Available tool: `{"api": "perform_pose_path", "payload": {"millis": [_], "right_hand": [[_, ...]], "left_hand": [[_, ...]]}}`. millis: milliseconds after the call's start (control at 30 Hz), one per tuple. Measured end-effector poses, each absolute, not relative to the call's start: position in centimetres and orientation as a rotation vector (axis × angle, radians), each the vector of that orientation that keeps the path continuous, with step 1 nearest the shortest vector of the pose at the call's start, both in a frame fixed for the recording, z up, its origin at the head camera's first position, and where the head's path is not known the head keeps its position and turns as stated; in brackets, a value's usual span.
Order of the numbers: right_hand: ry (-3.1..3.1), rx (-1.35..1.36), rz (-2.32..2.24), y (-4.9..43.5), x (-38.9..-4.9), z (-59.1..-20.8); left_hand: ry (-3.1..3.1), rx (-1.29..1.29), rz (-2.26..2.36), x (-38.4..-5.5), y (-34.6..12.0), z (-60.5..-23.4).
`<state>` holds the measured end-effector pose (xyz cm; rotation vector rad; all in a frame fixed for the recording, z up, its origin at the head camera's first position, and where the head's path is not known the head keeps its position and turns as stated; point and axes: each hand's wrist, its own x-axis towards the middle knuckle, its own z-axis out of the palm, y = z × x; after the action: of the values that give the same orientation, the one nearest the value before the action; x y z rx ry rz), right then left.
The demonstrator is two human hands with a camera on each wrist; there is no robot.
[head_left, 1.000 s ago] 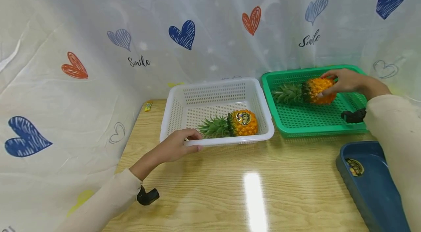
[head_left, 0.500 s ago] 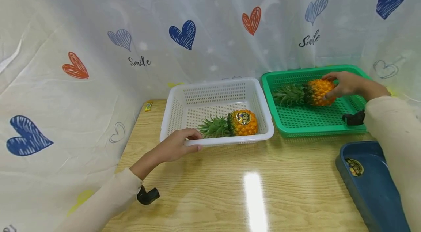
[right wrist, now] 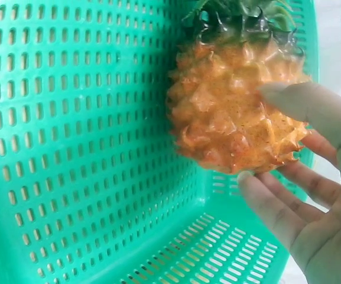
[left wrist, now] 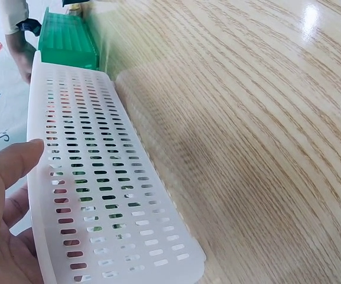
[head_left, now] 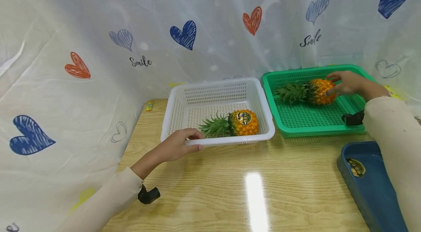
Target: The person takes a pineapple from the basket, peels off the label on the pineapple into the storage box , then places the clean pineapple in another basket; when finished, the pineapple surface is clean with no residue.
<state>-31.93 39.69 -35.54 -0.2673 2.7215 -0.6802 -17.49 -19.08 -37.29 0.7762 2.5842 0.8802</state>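
My left hand (head_left: 179, 144) pinches the near rim of the white plastic basket (head_left: 164, 122), thumb outside and fingers over the edge. Inside that basket lies a small orange pineapple (head_left: 246, 124) with a black and gold label, its green crown toward the left. My right hand (head_left: 350, 84) reaches into the green basket (head_left: 322, 129) beside it. Another pineapple (right wrist: 229, 112) lies there, crown also leftward. In the right wrist view my thumb overlaps its side and one fingertip is right at its base, the fingers fairly straight and spread; part of the hand is behind the fruit.
A dark blue tray (head_left: 378, 188) with a gold and black sticker sits at the front right, partly under the right sleeve. A small yellow packet (head_left: 149, 106) lies at the table's back left. A printed curtain (head_left: 210, 23) hangs close behind both baskets.
The right hand has shifted slightly right, its fingers loosening about the pineapple, which has also moved a little to the right. The left hand and white basket have stayed put.
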Motion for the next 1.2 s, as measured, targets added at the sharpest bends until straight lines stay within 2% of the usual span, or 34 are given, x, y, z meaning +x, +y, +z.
{"api": "perform_pose_path", "payload": {"millis": [900, 1200], "right_hand": [[2.682, -0.202, -0.765, 40.0, -31.4, -35.4], [2.735, -0.209, -0.776, 39.7, -30.9, -34.0]], "left_hand": [[2.595, 0.772, 0.867, -17.3, -19.1, -37.2], [2.593, 0.786, 0.873, -17.2, -19.1, -37.3]]}}
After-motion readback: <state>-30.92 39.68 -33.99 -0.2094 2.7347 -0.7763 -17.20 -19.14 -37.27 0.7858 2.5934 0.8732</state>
